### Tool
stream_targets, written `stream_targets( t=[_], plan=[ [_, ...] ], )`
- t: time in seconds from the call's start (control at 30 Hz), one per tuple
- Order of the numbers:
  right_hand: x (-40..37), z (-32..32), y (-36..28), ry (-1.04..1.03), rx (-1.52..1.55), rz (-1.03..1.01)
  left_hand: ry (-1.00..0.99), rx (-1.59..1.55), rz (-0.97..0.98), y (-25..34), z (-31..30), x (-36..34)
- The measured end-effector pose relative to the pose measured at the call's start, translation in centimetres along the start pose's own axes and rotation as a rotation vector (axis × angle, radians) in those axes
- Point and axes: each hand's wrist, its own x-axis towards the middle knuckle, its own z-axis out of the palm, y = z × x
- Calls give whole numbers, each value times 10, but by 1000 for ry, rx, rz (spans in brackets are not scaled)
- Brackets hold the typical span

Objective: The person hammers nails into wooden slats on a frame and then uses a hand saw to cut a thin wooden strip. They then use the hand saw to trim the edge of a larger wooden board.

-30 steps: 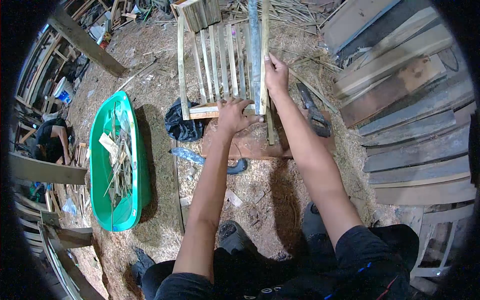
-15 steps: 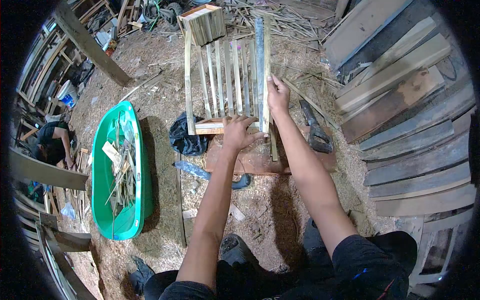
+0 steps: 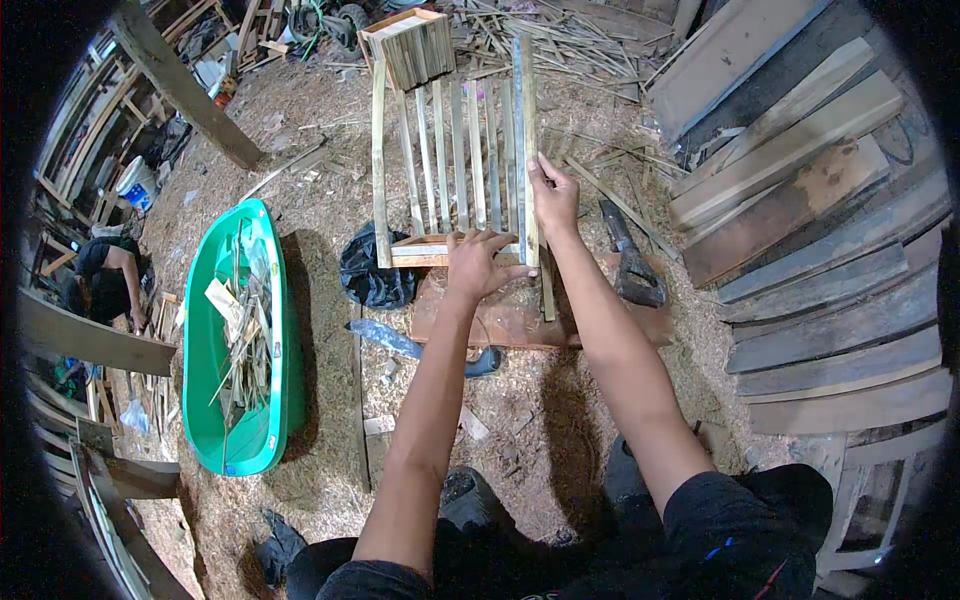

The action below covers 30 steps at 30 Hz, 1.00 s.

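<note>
A slatted wooden crate frame (image 3: 458, 160) with a short end piece (image 3: 418, 258) lies in front of me, its slats pointing away. My left hand (image 3: 478, 265) grips the near end, fingers over the end piece and thumb stretched toward the right corner. My right hand (image 3: 556, 200) is closed on the pale wooden strip (image 3: 530, 150) along the frame's right side, thumb and fingers pinching its outer edge. A bluish-grey slat (image 3: 518, 120) lies close against that strip. Below the near end is a reddish board (image 3: 440, 320). A large knife (image 3: 385, 338) lies below my left hand, its handle partly behind my forearm.
A black-handled tool (image 3: 632, 262) rests right of my right forearm. Left are a black plastic bag (image 3: 372, 268) and a green tub (image 3: 196, 380) with wood scraps. A slatted box (image 3: 415, 55) stands beyond the frame. Planks (image 3: 830, 290) line the right; another person (image 3: 108, 275) crouches far left.
The pale strip has shifted slightly left against the bluish-grey slat, and my right thumb and fingers have moved a little on it. My left hand stays at the near end.
</note>
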Motion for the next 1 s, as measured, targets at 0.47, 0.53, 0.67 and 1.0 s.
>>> stream_targets(
  t=[0.47, 0.53, 0.67, 1.0],
  plan=[
    [-43, 1, 10, -167, 141, 142, -13, 20, 17, -12, 12, 0],
    [-43, -1, 5, -227, 174, 140, -60, -15, 5, -6, 1, 2],
    [-43, -2, 6, -267, 303, 125, -69, -50, 6, -9, -1, 1],
    [-44, 0, -2, -238, 208, 144, -5, -29, 38, -7, -1, 1]
  ],
)
